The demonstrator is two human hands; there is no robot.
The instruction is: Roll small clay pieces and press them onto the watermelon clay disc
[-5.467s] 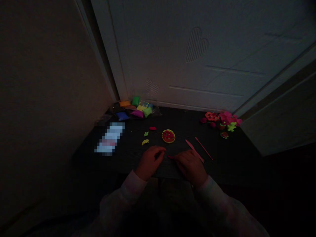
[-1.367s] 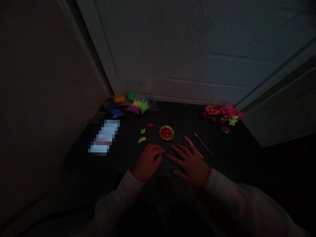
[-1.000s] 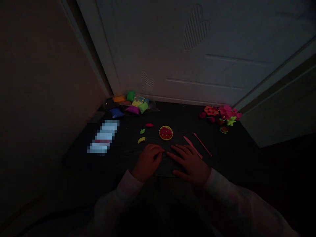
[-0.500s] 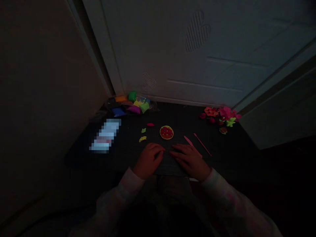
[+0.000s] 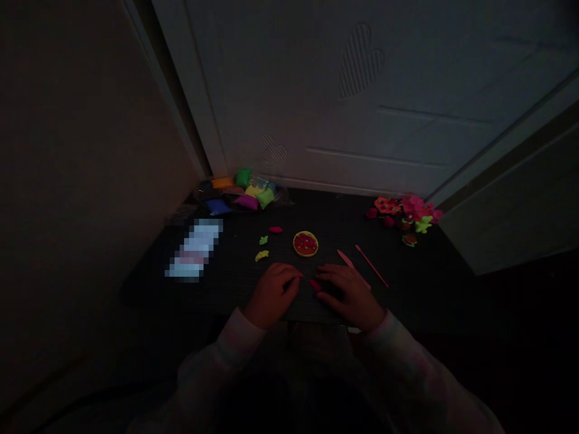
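Observation:
A small red clay piece [image 5: 315, 285] shows at the fingertips of my right hand [image 5: 348, 295], between thumb and fingers, low over the table. My left hand [image 5: 272, 293] rests opposite with its fingers curled and thumb close to the forefinger; a reddish tip shows there, too small and dark to name. Just beyond my hands lies a round yellow-rimmed clay piece [image 5: 306, 244] with red filling and small dots. To its left are a red clay oval [image 5: 275, 229], a green clay bit [image 5: 263, 240] and a yellow curved clay piece [image 5: 262, 255].
A pink clay knife [image 5: 346, 259] and a thin pink stick tool [image 5: 371, 266] lie beside my right hand. Bagged coloured clay [image 5: 246, 201] sits back left, near a blurred bright screen [image 5: 194, 250]. Clay figures [image 5: 416, 208] cluster back right. A white door [image 5: 289, 90] borders the dark table [image 5: 217, 241].
The fingers of my right hand have spread from the thumb, and the red clay piece now shows between them. My left hand has stayed almost in place.

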